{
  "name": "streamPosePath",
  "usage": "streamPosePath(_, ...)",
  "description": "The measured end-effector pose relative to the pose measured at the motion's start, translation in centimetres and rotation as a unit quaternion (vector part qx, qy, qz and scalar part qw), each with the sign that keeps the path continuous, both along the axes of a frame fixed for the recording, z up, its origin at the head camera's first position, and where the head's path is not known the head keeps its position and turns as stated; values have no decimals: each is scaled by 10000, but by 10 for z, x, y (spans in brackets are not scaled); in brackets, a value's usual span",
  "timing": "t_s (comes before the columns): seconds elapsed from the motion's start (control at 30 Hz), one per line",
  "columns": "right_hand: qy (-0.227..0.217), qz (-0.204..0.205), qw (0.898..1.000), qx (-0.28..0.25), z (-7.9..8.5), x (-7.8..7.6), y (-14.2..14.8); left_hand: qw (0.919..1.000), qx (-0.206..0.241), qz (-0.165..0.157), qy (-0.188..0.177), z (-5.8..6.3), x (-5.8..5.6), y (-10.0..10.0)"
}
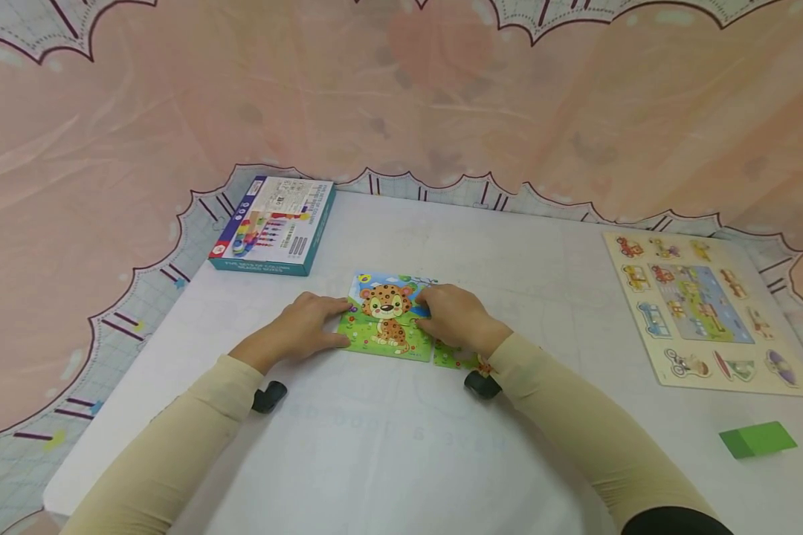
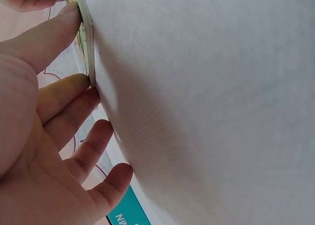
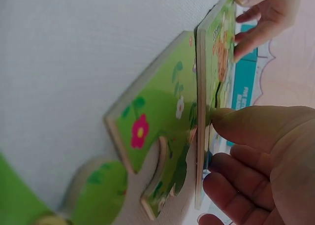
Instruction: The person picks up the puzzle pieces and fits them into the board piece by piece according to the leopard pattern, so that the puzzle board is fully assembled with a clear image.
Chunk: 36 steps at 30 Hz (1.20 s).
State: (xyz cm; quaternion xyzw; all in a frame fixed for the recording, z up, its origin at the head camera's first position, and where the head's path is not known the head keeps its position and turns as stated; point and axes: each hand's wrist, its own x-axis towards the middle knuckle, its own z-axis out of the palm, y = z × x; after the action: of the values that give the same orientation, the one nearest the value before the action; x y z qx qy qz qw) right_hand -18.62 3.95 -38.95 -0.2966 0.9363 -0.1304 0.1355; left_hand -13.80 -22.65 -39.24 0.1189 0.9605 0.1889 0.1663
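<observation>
A square leopard puzzle (image 1: pixel 388 327), with a seam across its middle, lies flat on the white table. At its left edge rests my left hand (image 1: pixel 297 331), the thumb and forefinger touching the side and the other fingers spread. My right hand (image 1: pixel 462 316) is at the opposite side; its thumb (image 3: pixel 231 121) and bent fingers touch the puzzle near its right edge. Under the right wrist lies a loose green puzzle piece (image 3: pixel 162 97) with a pink flower, close beside the puzzle. Another green piece (image 3: pixel 101 190) shows beyond it in the right wrist view.
A flat teal-edged box (image 1: pixel 274 223) lies at the back left. On the right are a picture board (image 1: pixel 632 297) with vehicle and toy shapes and, nearer, a folded-looking green piece (image 1: pixel 758 440). A patterned curtain (image 1: pixel 401 96) hangs behind the table.
</observation>
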Motion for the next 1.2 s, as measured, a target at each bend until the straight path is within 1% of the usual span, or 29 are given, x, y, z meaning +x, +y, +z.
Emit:
streamPosePath(0.4,-38,18,10000,-73,-2,1,1,10000,42,35,-39,-2,-1,-1)
streamPosePath(0.73,-100,2,9999,-100,-1,2,1,10000,25,34,-48,0,-1,0)
streamPosePath(1.03,-307,128,9990,-293,-2,3,12,10000,65,24,-23,-2,-1,-1)
streamPosePath(1.1,-302,153,9989,-320,-3,4,15,10000,60,0,-13,-3,-1,-1)
streamPosePath(1.2,-240,194,9989,-348,-2,5,20,10000,66,27,-28,-1,-1,-1)
